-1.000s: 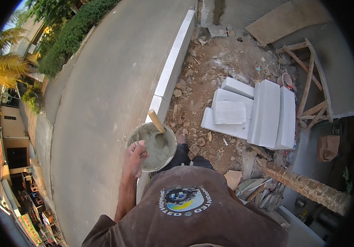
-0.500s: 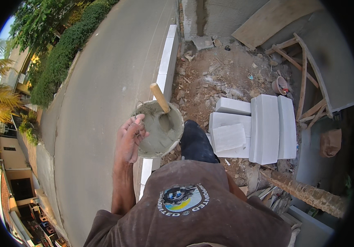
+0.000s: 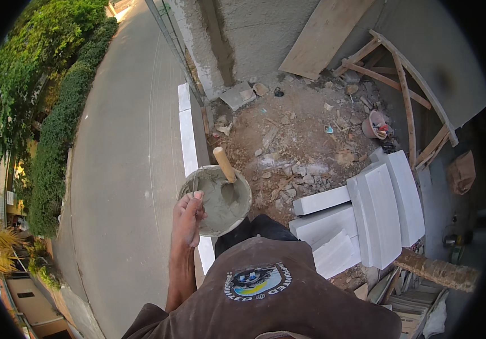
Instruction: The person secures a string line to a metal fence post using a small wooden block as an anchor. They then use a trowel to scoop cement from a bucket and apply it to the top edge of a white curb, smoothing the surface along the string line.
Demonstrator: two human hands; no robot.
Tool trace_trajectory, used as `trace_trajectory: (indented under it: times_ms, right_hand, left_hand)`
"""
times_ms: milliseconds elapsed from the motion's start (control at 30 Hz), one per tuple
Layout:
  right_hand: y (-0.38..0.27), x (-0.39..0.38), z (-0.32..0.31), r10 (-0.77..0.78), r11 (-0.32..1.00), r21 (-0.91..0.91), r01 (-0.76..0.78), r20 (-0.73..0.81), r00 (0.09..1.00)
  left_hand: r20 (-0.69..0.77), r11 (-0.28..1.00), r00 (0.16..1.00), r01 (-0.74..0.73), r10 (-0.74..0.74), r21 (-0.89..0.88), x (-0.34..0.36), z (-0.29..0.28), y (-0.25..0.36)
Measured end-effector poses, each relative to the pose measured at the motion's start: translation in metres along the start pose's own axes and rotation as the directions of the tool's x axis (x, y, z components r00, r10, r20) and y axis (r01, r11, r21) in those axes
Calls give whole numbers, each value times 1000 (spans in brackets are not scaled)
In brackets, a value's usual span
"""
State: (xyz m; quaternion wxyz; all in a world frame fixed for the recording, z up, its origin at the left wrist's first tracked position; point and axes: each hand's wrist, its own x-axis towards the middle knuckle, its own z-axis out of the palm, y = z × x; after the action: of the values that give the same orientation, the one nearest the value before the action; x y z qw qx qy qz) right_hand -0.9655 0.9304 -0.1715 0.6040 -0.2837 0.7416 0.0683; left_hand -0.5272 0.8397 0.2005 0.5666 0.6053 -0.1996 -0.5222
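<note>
My left hand [image 3: 187, 217] is closed on the wire handle at the left side of a round bucket [image 3: 237, 214] of wet grey mortar, held in front of my belly and dark trousers. A tool with a pale wooden handle [image 3: 224, 164] stands in the mortar. My right hand is out of view. Just left of the bucket runs a low wall of white blocks [image 3: 188, 135]. To the right lies a pile of loose white blocks [image 3: 377, 217].
Rubble ground [image 3: 288, 130] stretches ahead to a rough wall [image 3: 248, 34] with a leaning board [image 3: 322, 34]. A wooden frame [image 3: 402, 90] and pinkish bucket [image 3: 375, 127] are at right. A road [image 3: 113, 141] and hedge [image 3: 57, 169] lie left, a log [image 3: 435, 268] lower right.
The view has moved forward and turned: the far wall shows more, and the loose blocks now appear lower right. My left hand still carries the bucket.
</note>
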Motion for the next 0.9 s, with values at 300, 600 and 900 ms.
trace_trajectory:
  times_ms: [300,600,900]
  right_hand:
    - [-193,26,-28,-7,952,304,42,-117,993]
    - [-266,80,12,267,845,495,-201,-65,961]
    - [-437,109,-98,324,828,533,-173,-203,924]
  left_hand:
    - [51,982,996,-79,71,170,226,35,99]
    - [49,949,992,99,-119,300,455,94,89]
    - [190,877,928,214,-319,430,637,172,-4]
